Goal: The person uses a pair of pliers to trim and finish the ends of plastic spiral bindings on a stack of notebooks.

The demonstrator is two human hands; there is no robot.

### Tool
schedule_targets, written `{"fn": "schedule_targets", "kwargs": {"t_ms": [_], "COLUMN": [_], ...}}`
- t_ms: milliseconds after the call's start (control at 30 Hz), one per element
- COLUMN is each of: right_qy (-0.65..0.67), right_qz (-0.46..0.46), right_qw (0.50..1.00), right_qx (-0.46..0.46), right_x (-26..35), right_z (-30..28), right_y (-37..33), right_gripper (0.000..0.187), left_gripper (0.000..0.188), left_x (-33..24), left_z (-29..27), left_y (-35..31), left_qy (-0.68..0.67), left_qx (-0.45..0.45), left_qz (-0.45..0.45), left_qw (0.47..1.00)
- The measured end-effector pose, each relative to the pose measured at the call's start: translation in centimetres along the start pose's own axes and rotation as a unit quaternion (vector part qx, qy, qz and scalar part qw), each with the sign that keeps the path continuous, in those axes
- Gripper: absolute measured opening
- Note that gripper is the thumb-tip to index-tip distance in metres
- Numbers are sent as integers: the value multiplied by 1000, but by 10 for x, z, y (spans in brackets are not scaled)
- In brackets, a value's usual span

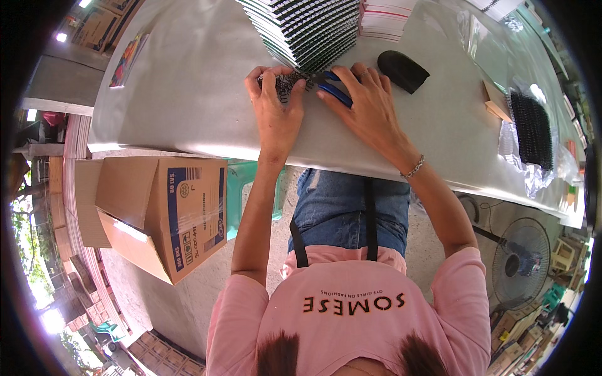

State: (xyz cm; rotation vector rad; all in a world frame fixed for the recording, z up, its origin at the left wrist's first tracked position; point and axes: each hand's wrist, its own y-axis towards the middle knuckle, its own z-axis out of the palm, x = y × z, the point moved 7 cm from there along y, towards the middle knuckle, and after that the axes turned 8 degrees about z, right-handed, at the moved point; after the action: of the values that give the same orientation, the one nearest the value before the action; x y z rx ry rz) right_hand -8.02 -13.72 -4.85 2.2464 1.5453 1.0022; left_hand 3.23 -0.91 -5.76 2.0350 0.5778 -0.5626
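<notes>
At the table's middle, my left hand [273,120] is closed on a black binding wire [285,84] with looped teeth, its thumb and fingers pinching it. My right hand [371,108] is wrapped round blue-handled pliers [336,94]. The dark jaws of the pliers point left, close to the wire's right end; whether they touch it I cannot tell. Right behind both hands rises a tall stack of wire-bound notebooks [307,31], black wire along their edges. A black piece with one rounded end [403,71] lies to the right of my right hand.
More black binding wire [532,130] rests on crumpled plastic at the table's right. A pink-and-white paper stack [385,17] stands behind. A colourful booklet [129,60] lies far left. Below the table are an open cardboard box [157,216], a green stool [241,194] and a fan [520,263].
</notes>
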Motion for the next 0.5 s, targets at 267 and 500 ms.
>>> {"fn": "schedule_targets", "kwargs": {"t_ms": [267,500], "right_qy": [-14,-10], "right_qz": [1,-3], "right_qw": [1000,1000], "right_qx": [10,1], "right_x": [4,6], "right_z": [2,3], "right_y": [0,1], "right_gripper": [43,39], "left_gripper": [21,19], "left_x": [1,1], "left_z": [1,0], "left_y": [0,0], "left_qy": [-7,-10], "left_qx": [4,-9], "left_qz": [8,23], "left_qw": [1000,1000]}}
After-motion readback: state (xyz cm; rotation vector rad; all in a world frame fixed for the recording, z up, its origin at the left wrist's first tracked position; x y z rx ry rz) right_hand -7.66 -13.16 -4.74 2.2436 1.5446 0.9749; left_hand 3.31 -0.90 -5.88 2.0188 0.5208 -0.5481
